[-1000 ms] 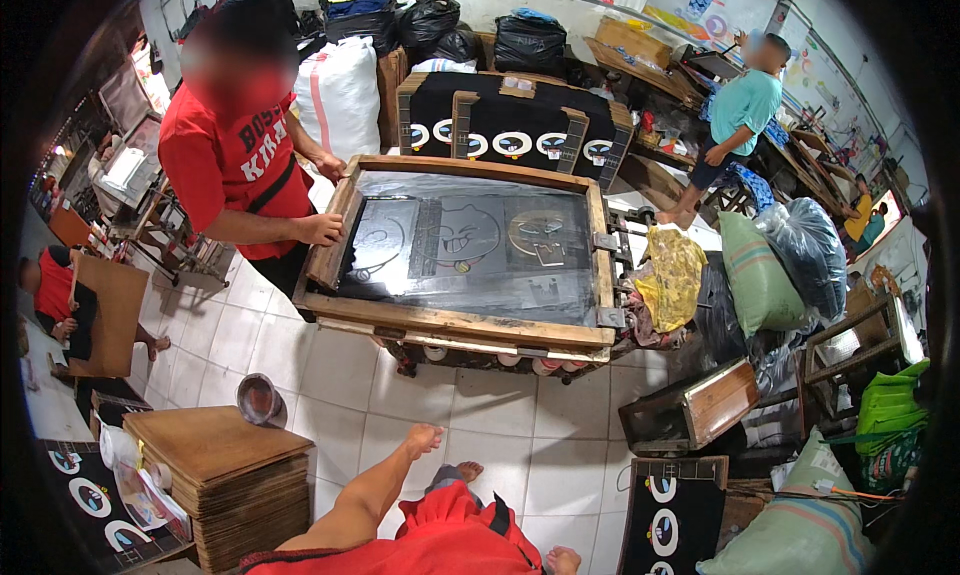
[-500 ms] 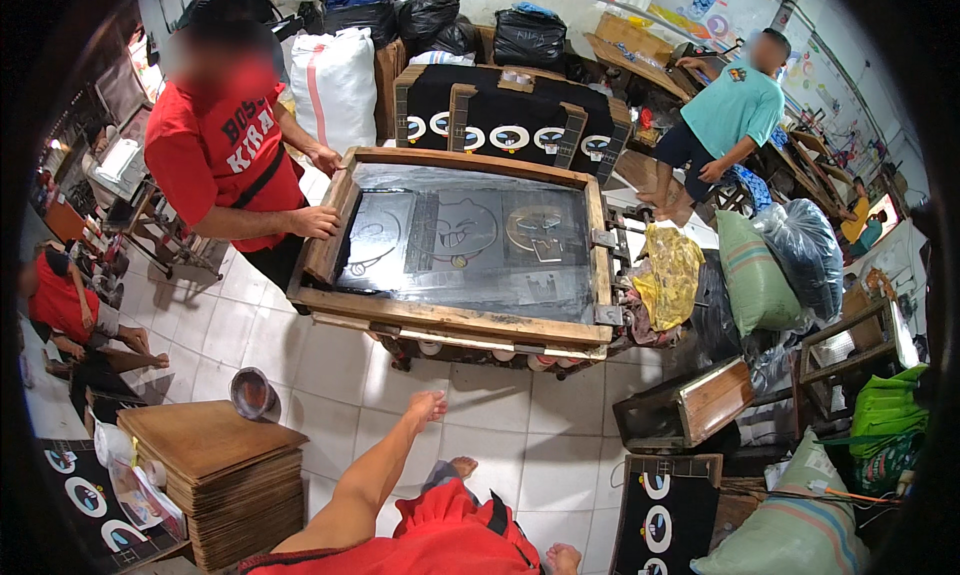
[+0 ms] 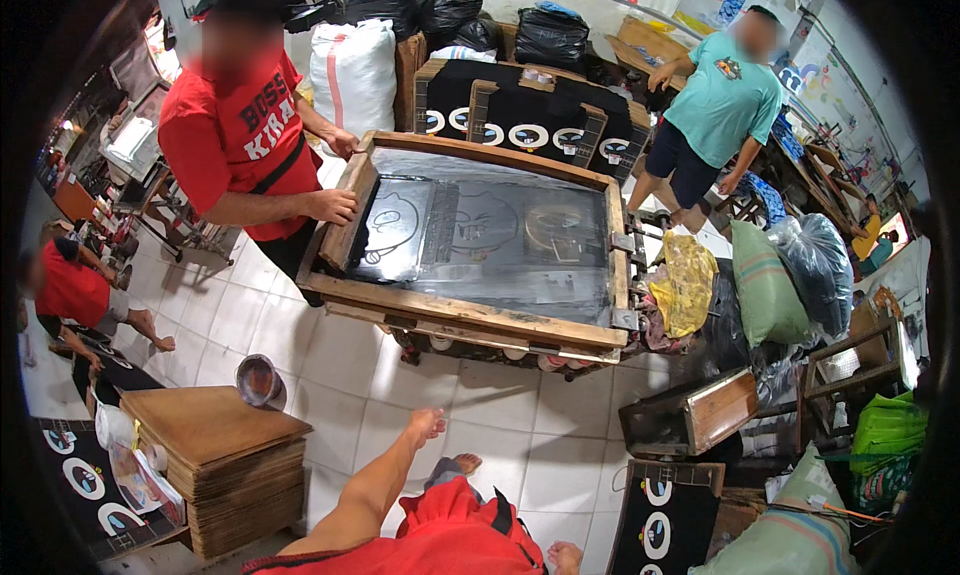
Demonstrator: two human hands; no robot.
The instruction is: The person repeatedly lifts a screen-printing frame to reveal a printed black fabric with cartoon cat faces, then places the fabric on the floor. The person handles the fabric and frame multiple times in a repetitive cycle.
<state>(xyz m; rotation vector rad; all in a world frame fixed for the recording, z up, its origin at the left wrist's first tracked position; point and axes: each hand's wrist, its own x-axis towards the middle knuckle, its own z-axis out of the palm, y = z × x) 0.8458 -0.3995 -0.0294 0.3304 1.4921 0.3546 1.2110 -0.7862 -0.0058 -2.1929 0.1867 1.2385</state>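
Wooden frame ahead of 2 hands

Head view: the left hand hangs near the frame, apart from it, fingers loosely spread. The right hand is farther from the frame; its grip I cannot tell. A co-worker touches the frame's left end.

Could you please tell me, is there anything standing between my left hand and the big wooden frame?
Nothing visible does. Between your left hand and the near rail of the wooden frame, the picture shows only white floor tiles and the table's edge below that rail.
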